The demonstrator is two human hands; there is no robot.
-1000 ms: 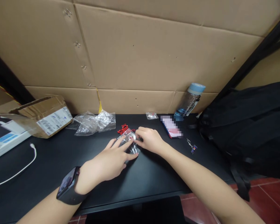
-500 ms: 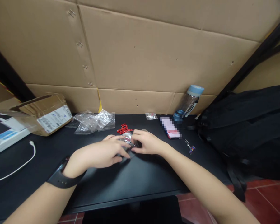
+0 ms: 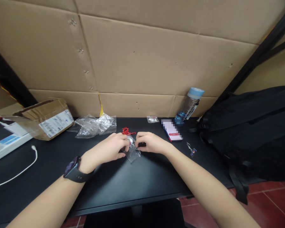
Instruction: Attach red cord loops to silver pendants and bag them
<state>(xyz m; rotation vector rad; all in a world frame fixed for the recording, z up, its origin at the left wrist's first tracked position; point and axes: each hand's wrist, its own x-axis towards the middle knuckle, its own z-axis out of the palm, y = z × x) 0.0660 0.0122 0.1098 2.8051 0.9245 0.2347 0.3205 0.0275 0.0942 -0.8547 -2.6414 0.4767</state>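
Between my hands, on the black desk, lies a small clear plastic bag (image 3: 133, 155) with a round silver piece (image 3: 130, 139) at its far end. My left hand (image 3: 112, 147) pinches the bag's left side with thumb and fingers curled in. On the other side, my right hand (image 3: 148, 142) has its fingers closed at the bag's right edge. A bundle of red cord (image 3: 125, 130) sits just beyond the silver piece; whether the two are joined I cannot tell. The fingertips partly cover the bag.
Crumpled clear bags (image 3: 95, 125) and an opened cardboard box (image 3: 52, 118) are at the back left, near a white cable (image 3: 26, 171). Toward the right are a small packet (image 3: 152, 119), a phone (image 3: 171, 129), a bottle (image 3: 188, 106), a charm (image 3: 192, 151) and a black backpack (image 3: 256, 133).
My left hand has drawn its spread fingers into a pinch and turned, uncovering more of the plastic bag. My right hand stays beside the bag. The view has shifted slightly.
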